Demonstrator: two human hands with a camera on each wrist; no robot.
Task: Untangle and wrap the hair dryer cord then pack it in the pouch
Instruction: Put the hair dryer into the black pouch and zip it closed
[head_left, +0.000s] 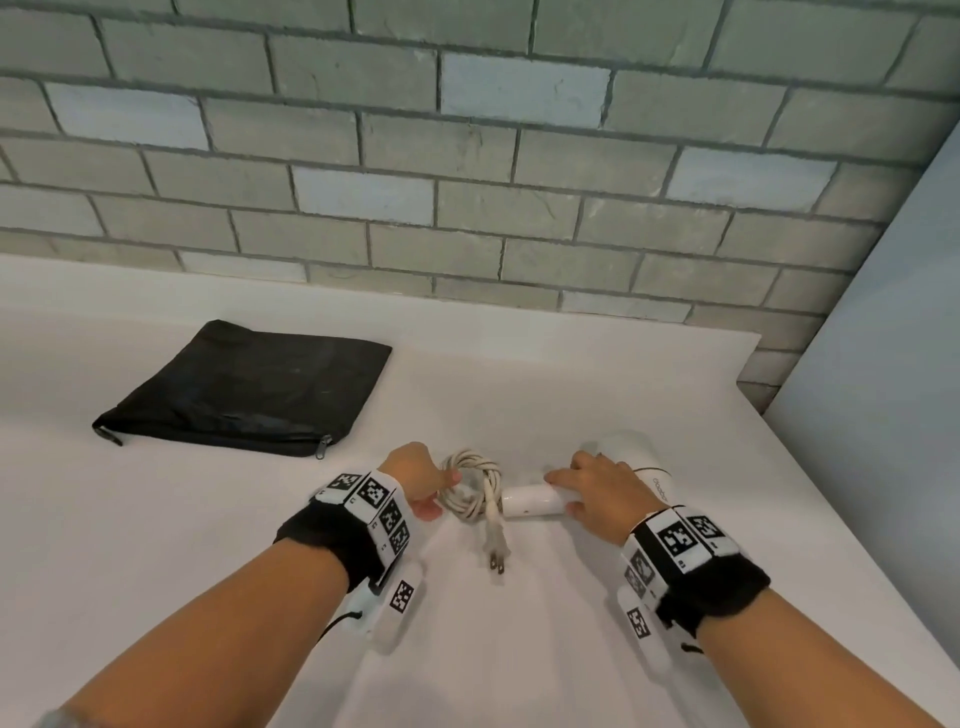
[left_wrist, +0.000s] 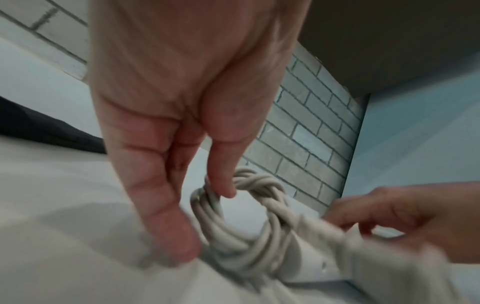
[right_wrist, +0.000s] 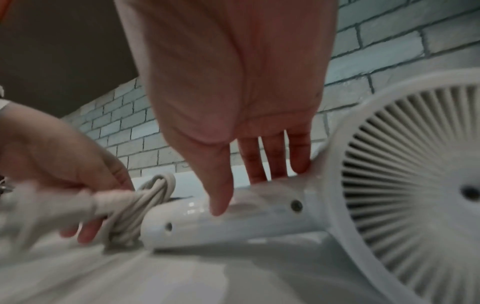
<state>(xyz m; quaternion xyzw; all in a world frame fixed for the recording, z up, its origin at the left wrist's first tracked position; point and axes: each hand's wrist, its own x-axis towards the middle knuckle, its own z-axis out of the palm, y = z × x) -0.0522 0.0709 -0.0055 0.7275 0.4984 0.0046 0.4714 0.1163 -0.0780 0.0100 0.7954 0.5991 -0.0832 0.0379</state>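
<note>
Far left on the white counter (head_left: 156, 519), the black zip pouch (head_left: 244, 387) is lying flat, well apart from everything else. My left hand (head_left: 418, 480) is pinching the left side of the coiled cord (head_left: 472, 486), and the plug (head_left: 496, 556) trails back toward me. Over on the right, my right hand (head_left: 597, 493) has its thumb and fingers wrapped loosely round the handle of the white hair dryer (head_left: 535, 501), which lies on the counter.

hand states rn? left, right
Left hand: holding the coiled cord.
Right hand: gripping the hair dryer by its handle.
</note>
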